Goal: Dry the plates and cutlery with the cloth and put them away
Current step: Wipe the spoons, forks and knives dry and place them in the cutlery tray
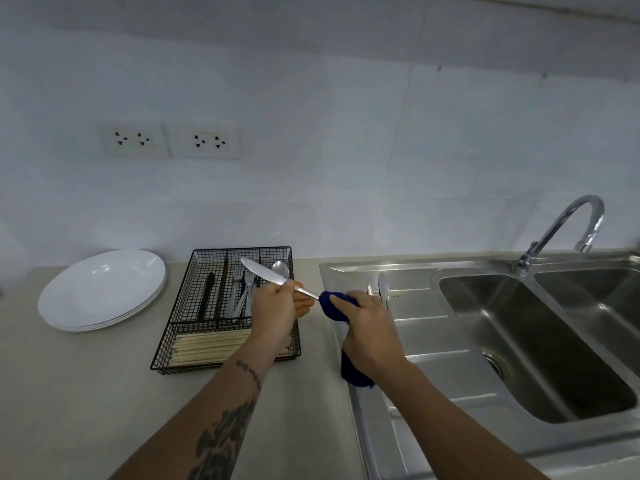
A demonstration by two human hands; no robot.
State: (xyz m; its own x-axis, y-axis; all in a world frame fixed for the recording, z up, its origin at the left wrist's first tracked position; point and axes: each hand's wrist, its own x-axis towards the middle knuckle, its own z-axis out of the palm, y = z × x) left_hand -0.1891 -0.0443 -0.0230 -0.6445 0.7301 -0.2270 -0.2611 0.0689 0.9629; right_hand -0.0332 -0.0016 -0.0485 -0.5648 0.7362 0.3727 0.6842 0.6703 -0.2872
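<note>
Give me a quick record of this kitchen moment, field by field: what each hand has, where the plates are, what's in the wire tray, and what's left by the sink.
left hand: grips the table knife near where blade meets handle, blade pointing up-left over the tray
right hand: holds the blue cloth wrapped round the knife's handle end
plates: white stack on the counter, left of the tray
wire cutlery tray: holds forks, a spoon, a black utensil, chopsticks in the front section
sink drainboard: more cutlery lying behind the right hand, kind unclear
</note>
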